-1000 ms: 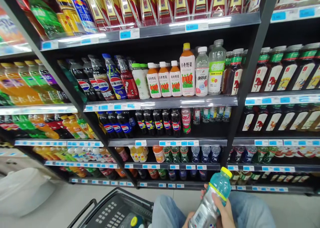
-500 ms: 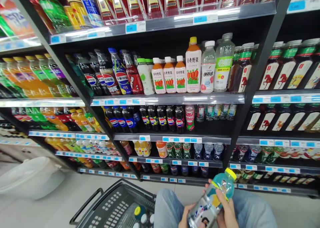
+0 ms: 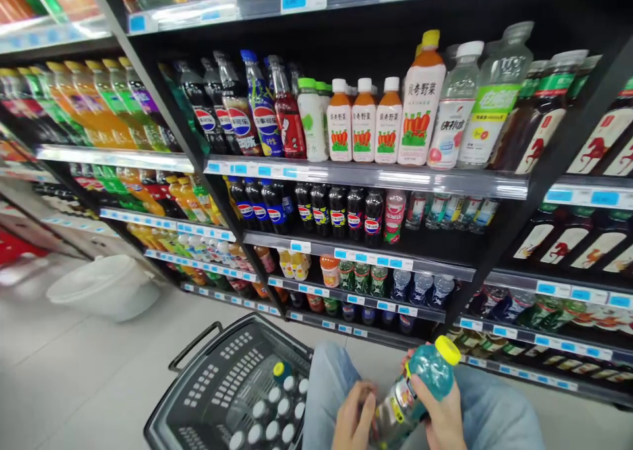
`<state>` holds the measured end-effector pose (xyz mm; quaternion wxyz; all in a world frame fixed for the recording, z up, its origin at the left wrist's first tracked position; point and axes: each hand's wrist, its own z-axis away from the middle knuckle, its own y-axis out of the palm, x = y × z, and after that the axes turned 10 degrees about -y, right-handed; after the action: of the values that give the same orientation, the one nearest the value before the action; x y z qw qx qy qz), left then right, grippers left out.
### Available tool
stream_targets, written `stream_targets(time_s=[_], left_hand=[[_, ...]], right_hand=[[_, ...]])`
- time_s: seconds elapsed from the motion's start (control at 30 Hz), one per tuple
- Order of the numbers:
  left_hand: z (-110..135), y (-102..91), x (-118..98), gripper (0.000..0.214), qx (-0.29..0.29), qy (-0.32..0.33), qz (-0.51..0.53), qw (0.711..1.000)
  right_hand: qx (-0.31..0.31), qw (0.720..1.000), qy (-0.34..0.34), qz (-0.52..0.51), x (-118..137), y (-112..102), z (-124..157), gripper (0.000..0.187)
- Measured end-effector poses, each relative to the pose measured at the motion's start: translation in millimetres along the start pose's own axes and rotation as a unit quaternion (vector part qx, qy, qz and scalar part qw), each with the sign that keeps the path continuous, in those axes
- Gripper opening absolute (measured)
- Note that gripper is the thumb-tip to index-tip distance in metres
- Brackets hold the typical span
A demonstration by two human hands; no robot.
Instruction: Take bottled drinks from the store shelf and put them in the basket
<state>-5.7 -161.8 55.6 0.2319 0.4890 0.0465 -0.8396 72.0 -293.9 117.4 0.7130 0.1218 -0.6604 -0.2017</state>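
Observation:
A sports drink bottle [image 3: 430,369] with blue-green liquid and a yellow cap lies tilted above my lap, cap end up and to the right. My right hand [image 3: 440,407] is wrapped around its upper half, thumb across the front. Beside the bottle's lower end, my left hand [image 3: 353,414] has its fingers curled in toward the thumb. Whether it touches the bottle or pinches anything is hidden. Left of my knees stands a dark grey shopping basket [image 3: 237,371]. Inside are several white-capped bottles [image 3: 271,430] and one yellow-capped bottle [image 3: 281,371].
Drink shelves [image 3: 366,174] fill the wall ahead, with carrot juice bottles [image 3: 363,124], cola bottles [image 3: 274,206] and dark bottles at right. A white tub [image 3: 106,288] sits on the floor at left. The basket handle [image 3: 195,344] sticks out toward the shelves.
My left hand has drawn off the bottle's side and curled its fingers. The bottle has turned in my right hand. The view has shifted, showing more of the basket's contents.

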Motion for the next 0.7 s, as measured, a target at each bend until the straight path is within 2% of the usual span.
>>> stream_targets(time_s=[0.07,0.13,0.23,0.33,0.47,0.5,0.7], left_hand=[[18.0,-9.1,-19.5,0.064,-0.041,0.101,-0.074,0.991],[35.6,-14.4,-43.7,0.060,-0.052,0.178,-0.153,0.971],[53.8,-14.0,-77.5,0.057,-0.012,0.203,-0.226,0.953],[55.4,-10.1,-95.2,0.060,-0.006,0.196,-0.295,0.935],[42.7,-14.5,-92.4,0.016,-0.056,0.179,-0.391,0.901],[40.1,-17.6,-89.4,0.011,-0.059,0.186,-0.404,0.893],[39.8,-38.4,-76.1,0.023,-0.112,0.258,-0.411,0.867]], right_hand=[[0.025,0.995,-0.040,0.093,-5.1,-5.0,-1.7,0.089],[0.053,0.975,-0.085,0.198,-11.5,-8.7,-2.5,0.091],[0.115,0.948,-0.115,0.275,-24.0,-8.2,4.2,0.101],[0.208,0.935,-0.073,0.277,-37.1,-3.4,21.3,0.108],[0.287,0.913,-0.060,0.283,-50.4,-0.9,41.5,0.108],[0.304,0.908,-0.062,0.281,-53.0,-1.5,43.6,0.107],[0.424,0.852,-0.057,0.302,-63.1,-2.2,41.7,0.108]])
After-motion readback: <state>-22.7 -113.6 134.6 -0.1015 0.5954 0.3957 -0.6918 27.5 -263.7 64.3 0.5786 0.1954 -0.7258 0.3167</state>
